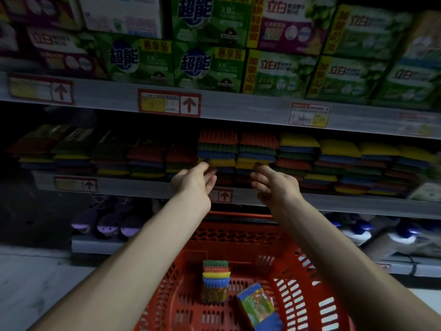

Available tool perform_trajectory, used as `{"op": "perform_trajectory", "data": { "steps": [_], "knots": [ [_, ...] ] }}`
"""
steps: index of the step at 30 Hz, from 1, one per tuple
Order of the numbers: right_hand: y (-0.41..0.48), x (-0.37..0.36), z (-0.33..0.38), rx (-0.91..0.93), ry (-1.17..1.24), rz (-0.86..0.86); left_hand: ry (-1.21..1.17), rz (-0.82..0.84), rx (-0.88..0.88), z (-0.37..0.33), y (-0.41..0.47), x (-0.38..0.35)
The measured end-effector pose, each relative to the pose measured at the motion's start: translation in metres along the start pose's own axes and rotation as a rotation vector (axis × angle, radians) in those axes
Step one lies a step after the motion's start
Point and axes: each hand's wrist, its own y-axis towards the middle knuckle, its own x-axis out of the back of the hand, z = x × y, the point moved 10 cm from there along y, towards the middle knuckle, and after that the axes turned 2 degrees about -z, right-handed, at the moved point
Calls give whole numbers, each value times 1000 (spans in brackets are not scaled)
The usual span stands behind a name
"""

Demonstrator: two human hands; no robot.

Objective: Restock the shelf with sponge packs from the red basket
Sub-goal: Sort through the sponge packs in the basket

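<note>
Left hand (193,181) and right hand (274,186) reach side by side toward the shelf, palms turned inward. The fingers of both are loosely curled and relaxed, and neither hand holds anything.

Below the forearms sits the basket (310,273). One pack (216,280) stands near the middle of its floor, with green, red, yellow and blue layers. A second pack (259,304) lies tilted just to its right, label up.

Past the hands, the shelf (133,187) carries rows of stacks (218,149) of the same packs. The left fingertips are right at a yellow layer of the front stack; I cannot tell whether they touch it.

On the ledge above hang tags (169,103), and behind them stand green boxes (207,65).
</note>
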Motion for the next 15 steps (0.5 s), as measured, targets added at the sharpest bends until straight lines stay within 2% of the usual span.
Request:
{"op": "perform_trajectory", "data": {
  "steps": [15],
  "knots": [
    [9,-1,-1,-4,41,-66,61,-112,-136,-5,14,5]
  ]
}}
